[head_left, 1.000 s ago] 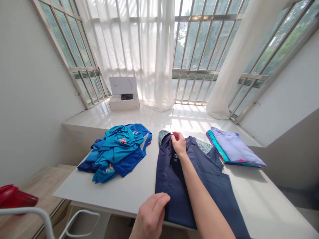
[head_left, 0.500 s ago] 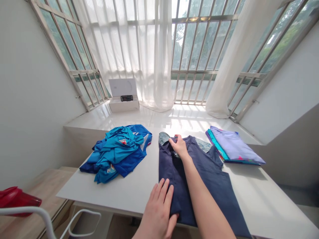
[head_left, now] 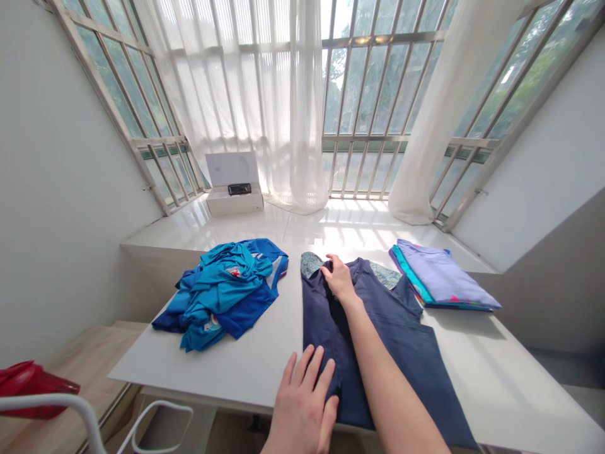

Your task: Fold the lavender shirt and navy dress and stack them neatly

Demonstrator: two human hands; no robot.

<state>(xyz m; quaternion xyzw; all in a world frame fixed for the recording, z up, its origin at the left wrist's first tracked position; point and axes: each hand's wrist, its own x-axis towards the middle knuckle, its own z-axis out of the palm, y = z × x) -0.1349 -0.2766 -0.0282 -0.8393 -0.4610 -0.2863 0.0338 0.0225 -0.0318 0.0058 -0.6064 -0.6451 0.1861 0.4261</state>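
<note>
Navy garment [head_left: 378, 340] lies spread on the white worktop [head_left: 246, 359], its left side folded in to a straight edge that runs from the near edge to the far end. The left hand [head_left: 305, 403] rests flat on the near corner of that fold, palm down and fingers spread wide. The right hand [head_left: 338, 277] lies on the far end of the fold, by the collar, with fingers bent onto the cloth; I cannot tell whether it pinches it. A grey patterned cloth [head_left: 309, 261] shows from under the collar. To the left is a loose heap of blue shirts [head_left: 224, 290], to the right a folded stack with a lilac top [head_left: 442, 277]. Beyond, an open white box [head_left: 234, 186] sits on the window ledge.
</note>
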